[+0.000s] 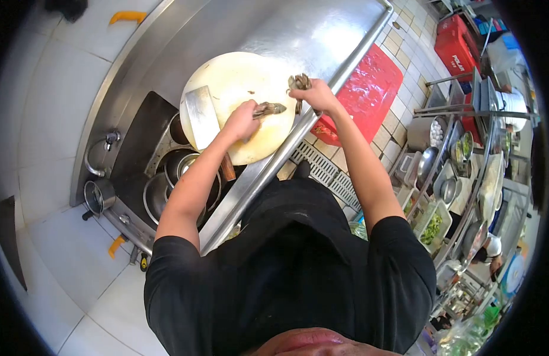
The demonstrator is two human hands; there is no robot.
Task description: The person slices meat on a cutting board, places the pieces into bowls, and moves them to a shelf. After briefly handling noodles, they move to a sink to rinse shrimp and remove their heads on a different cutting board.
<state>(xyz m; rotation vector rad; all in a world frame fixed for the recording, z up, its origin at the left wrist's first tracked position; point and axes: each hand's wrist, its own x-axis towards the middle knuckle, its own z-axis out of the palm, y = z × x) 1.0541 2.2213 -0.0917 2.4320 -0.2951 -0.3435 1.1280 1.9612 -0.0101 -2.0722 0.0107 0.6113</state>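
My left hand (242,121) is closed around a raw grey-brown shrimp (271,110), held over the right half of a round, pale cutting board (239,74). Just past the board's right edge, my right hand (317,96) pinches another greyish shrimp piece (298,83) with legs showing; its exact shape is partly covered by the fingers. A wide-bladed cleaver (202,115) lies on the left side of the board, its wooden handle (227,168) pointing toward me. Neither hand touches the cleaver.
The board rests on a steel counter (304,26) beside a sink (138,130) stacked with metal pots (159,196). A faucet (102,151) stands at left. Below the counter's rail is a red tub (369,89). Shelves with food containers (431,225) line the right.
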